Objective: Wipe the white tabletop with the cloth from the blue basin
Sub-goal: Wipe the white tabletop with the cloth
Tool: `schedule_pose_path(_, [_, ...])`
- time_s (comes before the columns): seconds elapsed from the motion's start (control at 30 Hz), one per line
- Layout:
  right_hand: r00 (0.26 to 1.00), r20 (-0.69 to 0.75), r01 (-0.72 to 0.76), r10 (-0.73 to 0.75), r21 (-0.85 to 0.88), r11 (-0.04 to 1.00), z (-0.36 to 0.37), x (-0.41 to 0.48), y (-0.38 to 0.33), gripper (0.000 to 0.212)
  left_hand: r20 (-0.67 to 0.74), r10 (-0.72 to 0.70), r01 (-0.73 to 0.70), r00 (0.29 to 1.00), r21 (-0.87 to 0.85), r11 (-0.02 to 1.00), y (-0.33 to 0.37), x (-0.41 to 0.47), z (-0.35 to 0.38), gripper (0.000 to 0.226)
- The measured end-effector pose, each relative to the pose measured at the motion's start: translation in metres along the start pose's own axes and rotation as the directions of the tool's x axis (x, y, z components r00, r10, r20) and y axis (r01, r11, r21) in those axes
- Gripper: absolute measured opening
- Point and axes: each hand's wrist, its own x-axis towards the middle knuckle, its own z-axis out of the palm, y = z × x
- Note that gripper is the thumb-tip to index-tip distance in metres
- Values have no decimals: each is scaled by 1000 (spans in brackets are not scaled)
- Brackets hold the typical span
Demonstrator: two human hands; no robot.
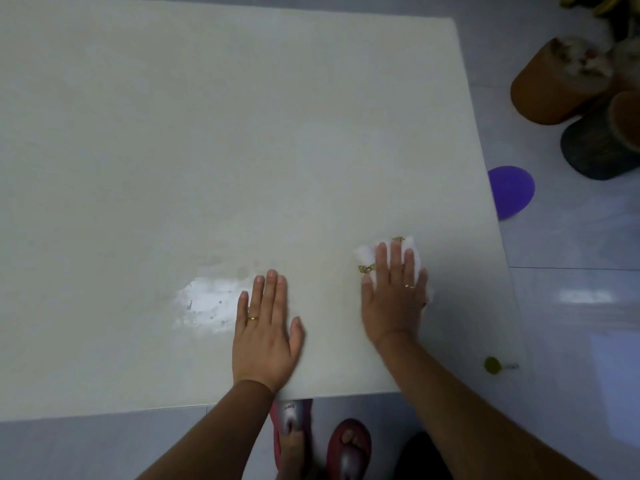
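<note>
Cloth [414, 251], white with small gold marks, lies bunched on the bench [207, 133] close to its right edge and fairly near the front edge, pinned under the right grip [394, 299]. That grip is spread wide, fingers straight and pressing down. It does not curl round the cloth, and white fabric shows past the fingertips and on both sides of the palm. The left grip [265, 327] lies palm down on bare bench just to the left, fingers straight and close together, with nothing in it. It looks to me like a brace.

A bright patch [207, 306] sits on the bench right beside the left grip, on its little-finger side. Whether it is a wet film or glare I cannot tell. From the cloth, the patch lies to the left, with the left grip between the two. Most of the bench stretches away from the cloth towards the far side and the left. The right grip is the one on the cloth, so I judge the coming stroke to be the right arm's, going leftward or away. The left grip would need to lift or shift if the stroke heads straight for the patch. The cloth is too crumpled to show a long axis.

No blue basin is in sight. A purple thing [512, 192] lies on the floor right of the bench, a yellow thing [491, 364] sits by the near right corner, and red slippers [348, 445] show below the front edge.
</note>
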Motion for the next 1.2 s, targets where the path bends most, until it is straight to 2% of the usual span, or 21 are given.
schedule_pose_path(0.03, [1000,9,-29,29,18,999,5,-15,-16,60,-1,-2,2,1000,3,1000,0,0,0,67])
schedule_pose_path(0.07, [1000,10,17,-17,22,1000,10,-32,-31,62,-3,-3,3,1000,7,1000,0,0,0,67])
schedule_pose_path(0.13, [971,29,237,-237,4,971,18,-67,-46,63,-3,3,-3,1000,13,1000,0,-1,0,67])
schedule_pose_path(0.2, [889,63,454,-453,-6,891,18,-78,-27,62,-9,13,-13,1000,15,1000,0,-1,0,67])
schedule_pose_path(0.27, [828,77,560,-556,-55,827,13,-70,10,61,-17,10,-10,1000,10,1000,0,-1,0,67])
schedule_pose_path(0.33, [883,58,470,-466,-109,876,5,-58,46,58,-29,4,-3,1000,10,1000,1,-1,0,66])
schedule_pose_path(0.4, [971,24,238,-237,-88,967,-1,-53,61,56,-32,-4,5,999,13,1000,2,-1,1,66])
schedule_pose_path(0.47, [1000,-5,-8,8,-22,1000,2,-63,44,57,-43,-11,11,999,18,1000,3,-1,2,66])
schedule_pose_path(0.5, [996,2,-84,84,-1,996,6,-72,29,59,-48,-9,10,999,23,1000,4,-1,2,66])
schedule_pose_path(0.53, [996,14,-91,91,9,996,9,-84,15,61,-54,-5,7,999,30,1000,5,-1,1,65])
schedule_pose_path(0.57, [999,22,-28,27,8,1000,12,-96,4,61,-62,2,1,998,41,999,7,-1,0,64])
schedule_pose_path(0.63, [976,52,214,-214,-3,977,14,-114,5,61,-73,24,-19,997,67,998,13,-3,-3,62])
schedule_pose_path(0.67, [937,67,345,-343,-12,939,13,-115,17,60,-74,30,-25,997,71,997,17,-4,-4,61])
schedule_pose_path(0.73, [876,73,481,-478,-46,875,10,-107,56,58,-71,39,-36,997,51,998,29,-7,-5,62])
schedule_pose_path(0.77, [890,57,455,-452,-72,887,8,-100,78,58,-69,52,-50,996,32,998,39,-8,-6,62])
schedule_pose_path(0.87, [983,39,180,-177,-82,980,-5,-83,130,59,-56,122,-124,991,-33,992,81,-8,0,60])
schedule_pose_path(0.97, [996,1,-86,86,-27,996,-6,-84,113,62,-23,139,-140,990,-46,989,111,-11,14,62])
schedule_pose_path(1.03, [990,-10,-144,144,4,990,2,-95,84,63,-11,128,-128,992,-19,992,113,-13,25,64])
schedule_pose_path(1.07, [996,6,-90,90,6,996,7,-104,76,63,-13,127,-127,992,-11,992,112,-13,28,64])
schedule_pose_path(1.13, [987,64,150,-149,-18,989,11,-113,85,62,-10,138,-138,990,-15,990,111,-13,30,65])
schedule_pose_path(1.2, [903,93,426,-420,-53,903,7,-102,121,60,-2,136,-136,991,-24,990,112,-13,29,65])
